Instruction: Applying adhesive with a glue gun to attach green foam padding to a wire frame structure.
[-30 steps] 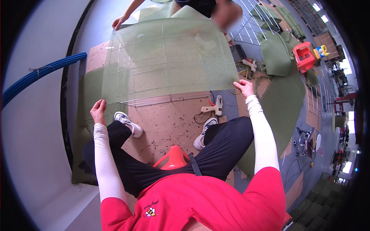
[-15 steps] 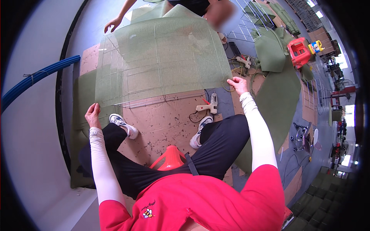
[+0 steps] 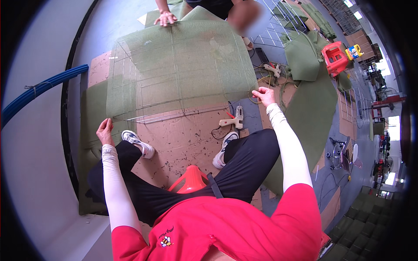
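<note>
A sheet of sheer green mesh fabric (image 3: 191, 65) is stretched over a wire frame (image 3: 161, 115), whose thin rods show through it. My left hand (image 3: 105, 131) pinches the sheet's near left corner. At the near right corner, my right hand (image 3: 264, 95) grips the fabric between thumb and fingers. Across from me, a co-worker's hand (image 3: 165, 18) lies with spread fingers on the sheet's far edge. The frame's near rods stick out from under the fabric toward me.
A glue gun (image 3: 234, 118) stands on the cardboard (image 3: 174, 143) near my right shoe; another glue gun (image 3: 273, 69) lies farther right among cables. Blue tubes (image 3: 48, 82) jut in from the left. A red plastic stool (image 3: 334, 58) and green fabric (image 3: 311, 126) are at the right.
The co-worker's hand has moved right, from the far left corner to the middle of the far edge. My hands keep their corners; the right one has shifted slightly left.
</note>
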Demonstrator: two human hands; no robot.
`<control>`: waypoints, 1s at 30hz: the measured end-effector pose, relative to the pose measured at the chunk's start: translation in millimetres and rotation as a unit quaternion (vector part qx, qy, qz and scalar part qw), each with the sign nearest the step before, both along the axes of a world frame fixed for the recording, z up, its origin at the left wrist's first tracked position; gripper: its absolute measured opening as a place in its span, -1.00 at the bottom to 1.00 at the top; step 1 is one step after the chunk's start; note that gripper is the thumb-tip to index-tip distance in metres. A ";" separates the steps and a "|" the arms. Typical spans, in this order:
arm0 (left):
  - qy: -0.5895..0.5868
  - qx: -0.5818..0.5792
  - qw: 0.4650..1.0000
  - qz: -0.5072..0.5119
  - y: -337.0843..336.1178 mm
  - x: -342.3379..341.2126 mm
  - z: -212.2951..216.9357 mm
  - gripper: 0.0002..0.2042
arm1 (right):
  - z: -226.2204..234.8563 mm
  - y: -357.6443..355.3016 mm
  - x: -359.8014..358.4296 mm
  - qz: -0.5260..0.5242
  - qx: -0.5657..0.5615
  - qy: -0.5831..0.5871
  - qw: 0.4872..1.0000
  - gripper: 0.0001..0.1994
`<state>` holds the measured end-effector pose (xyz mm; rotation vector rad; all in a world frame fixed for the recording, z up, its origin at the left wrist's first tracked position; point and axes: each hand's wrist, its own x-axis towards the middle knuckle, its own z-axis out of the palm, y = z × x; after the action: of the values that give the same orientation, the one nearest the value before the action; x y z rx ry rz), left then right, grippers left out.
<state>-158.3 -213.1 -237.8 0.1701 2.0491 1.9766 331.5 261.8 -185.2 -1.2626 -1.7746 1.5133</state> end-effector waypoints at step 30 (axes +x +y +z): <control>0.543 -0.288 0.788 0.017 45.1 42.9 31.1 -0.75 | -8.5 3.7 -0.8 0.027 0.187 -0.097 0.977 -0.80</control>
<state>-115.4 -168.0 -206.7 1.3949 3.2012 1.1708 330.7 265.5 -193.7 -1.2066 -2.1112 1.0401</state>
